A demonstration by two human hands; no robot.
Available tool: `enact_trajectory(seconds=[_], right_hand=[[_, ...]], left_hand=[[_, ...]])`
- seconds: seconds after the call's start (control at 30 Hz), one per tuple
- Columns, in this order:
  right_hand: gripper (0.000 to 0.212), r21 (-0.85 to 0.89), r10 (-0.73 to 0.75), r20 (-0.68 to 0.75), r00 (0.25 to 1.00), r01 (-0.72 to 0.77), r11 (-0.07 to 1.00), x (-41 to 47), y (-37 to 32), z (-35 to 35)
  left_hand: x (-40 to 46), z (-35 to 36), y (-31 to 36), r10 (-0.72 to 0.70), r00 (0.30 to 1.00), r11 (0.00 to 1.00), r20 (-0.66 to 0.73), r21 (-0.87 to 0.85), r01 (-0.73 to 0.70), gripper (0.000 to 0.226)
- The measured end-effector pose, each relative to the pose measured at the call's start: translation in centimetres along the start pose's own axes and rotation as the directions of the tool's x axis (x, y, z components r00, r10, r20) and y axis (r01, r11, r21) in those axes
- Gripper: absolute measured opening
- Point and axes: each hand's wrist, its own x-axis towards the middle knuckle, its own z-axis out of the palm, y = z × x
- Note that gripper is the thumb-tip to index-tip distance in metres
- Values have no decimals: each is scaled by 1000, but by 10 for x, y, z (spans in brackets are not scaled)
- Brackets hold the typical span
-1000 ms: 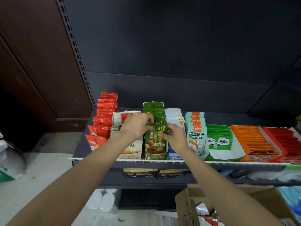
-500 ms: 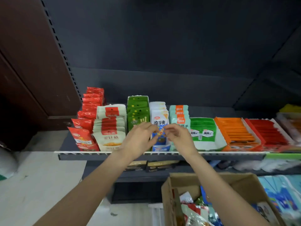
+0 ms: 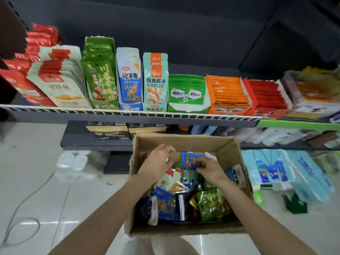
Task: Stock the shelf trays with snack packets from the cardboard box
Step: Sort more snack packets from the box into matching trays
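While the left hand (image 3: 158,162) hovers loosely curled over the cardboard box (image 3: 185,142), the right hand (image 3: 208,169) pinches a blue packet (image 3: 189,160).

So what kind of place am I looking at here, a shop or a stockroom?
Most likely a small shop's snack aisle: a dark metal shelf with a white wire front rail, snack packets standing in open display trays, and a cardboard box of mixed packets on the tiled floor.

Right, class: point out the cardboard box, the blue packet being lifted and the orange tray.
cardboard box (image 3: 184,142), head view, inner far wall.
blue packet (image 3: 189,159), head view, printed front.
orange tray (image 3: 228,92), head view, stacked packets' top.
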Motion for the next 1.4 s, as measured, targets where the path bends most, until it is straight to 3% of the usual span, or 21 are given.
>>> enact_trajectory(seconds=[0.07,0.17,0.27,0.33,0.4,0.47,0.5,0.57,0.63,0.73,0.83,0.93,1.07,1.17,1.27,1.4], right_hand=[[51,-105,20,53,998,-14,994,-4,16,3],[72,-52,65,130,989,-59,997,-6,35,7],[60,-4,16,227,974,-15,1000,-3,44,5],[47,-73,-28,269,963,49,996,-2,45,1],[45,-102,-75,236,969,102,990,-4,46,-4],[50,-100,-114,171,979,133,986,-5,51,-8],[52,-91,-122,155,980,137,986,-7,52,-10],[49,-79,-139,155,978,152,985,-10,55,-15],[41,-89,-190,150,970,205,975,-11,57,-21],[31,-193,-234,185,954,269,944,-10,58,-29],[28,-356,-242,227,943,311,881,-9,60,-33],[17,-379,-354,191,916,401,834,-10,56,-40],[22,37,-360,169,918,359,933,-15,40,-65],[16,349,-349,138,927,284,893,-22,27,-83],[19,383,-317,79,945,265,885,-28,11,-89],[22,498,-312,-4,950,273,823,-33,-9,-92]], left_hand=[[-1,28,-3,-119,987,985,108,140,104,38],[-4,59,-14,-205,932,952,298,283,119,57],[-8,71,-16,-287,876,907,388,404,118,70],[-11,74,-4,-214,939,907,269,412,88,57],[-14,81,18,-79,983,961,163,275,32,34],[-16,92,41,-62,967,983,246,181,17,43],[-17,96,50,-76,941,977,329,211,5,48],[-15,104,59,-101,899,950,426,310,-40,43],[-11,105,56,-108,899,964,424,266,-10,33],[-11,98,47,-151,936,989,320,45,144,27],[-15,85,38,-302,931,892,205,-285,352,18],[-19,71,33,-356,926,831,127,-411,376,26],[-13,43,31,-352,933,853,-73,-436,287,16],[-8,21,37,-363,902,859,-232,-459,228,24],[-7,3,53,-318,882,911,-347,-369,183,29],[-13,-26,67,-244,849,955,-468,-266,128,15]])
